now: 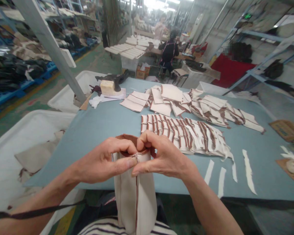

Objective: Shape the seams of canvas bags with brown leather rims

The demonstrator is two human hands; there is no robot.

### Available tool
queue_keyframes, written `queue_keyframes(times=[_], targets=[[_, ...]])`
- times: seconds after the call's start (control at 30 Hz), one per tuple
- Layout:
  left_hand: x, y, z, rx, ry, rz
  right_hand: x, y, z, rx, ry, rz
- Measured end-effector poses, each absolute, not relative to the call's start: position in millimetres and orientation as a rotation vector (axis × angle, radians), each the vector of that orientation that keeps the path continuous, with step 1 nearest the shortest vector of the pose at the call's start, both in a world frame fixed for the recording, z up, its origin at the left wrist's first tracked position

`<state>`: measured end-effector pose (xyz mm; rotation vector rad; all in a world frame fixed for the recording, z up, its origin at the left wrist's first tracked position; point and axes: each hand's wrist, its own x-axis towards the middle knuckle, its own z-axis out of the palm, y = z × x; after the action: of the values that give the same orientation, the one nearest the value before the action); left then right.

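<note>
Both my hands pinch the top rim of a cream fabric piece (134, 195) with a brown lining and a brown centre seam, held upright over my lap at the table's near edge. My left hand (105, 161) grips the rim from the left, thumb on the seam. My right hand (159, 155) grips it from the right, fingers curled over the brown edge. Just beyond my right hand lies a fanned row of cream pieces with brown trim (186, 132) on the blue-grey table (100, 120).
More cream pieces (198, 104) are spread farther back. White strips (248, 166) lie at the right. A tan block (107, 87) sits at the far left corner. White bins (26, 130) stand left of the table. A seated person (169, 54) works behind.
</note>
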<state>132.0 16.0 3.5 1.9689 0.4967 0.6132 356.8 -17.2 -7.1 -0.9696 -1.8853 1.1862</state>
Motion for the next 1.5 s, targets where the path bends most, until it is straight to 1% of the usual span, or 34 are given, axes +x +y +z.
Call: queue_keyframes(times=[0.23, 0.3, 0.57, 0.87, 1.1, 1.5], targets=[[138.6, 12.5, 5.9, 1.905, 0.646, 0.538, 363.3, -9.5, -16.5, -0.924, -1.867, 1.383], [139.1, 10.6, 7.5, 1.893, 0.667, 0.519, 364.2, -10.9, -16.8, -0.921, -1.866, 1.395], [137.7, 6.2, 16.4, 1.907, 0.657, 0.487, 371.5, -14.3, -3.3, -0.869, -1.874, 1.501], [140.1, 9.1, 14.1, 1.897, 0.670, 0.443, 372.4, -21.2, -3.1, -0.910, -1.879, 1.361], [138.8, 7.9, 11.1, 1.936, 0.662, 0.421, 372.7, -23.8, 3.0, -0.977, -1.933, 1.332], [144.8, -4.8, 21.6, 2.060, 0.747, 0.421, 369.7, -28.5, 12.7, -1.039, -2.073, 1.201]])
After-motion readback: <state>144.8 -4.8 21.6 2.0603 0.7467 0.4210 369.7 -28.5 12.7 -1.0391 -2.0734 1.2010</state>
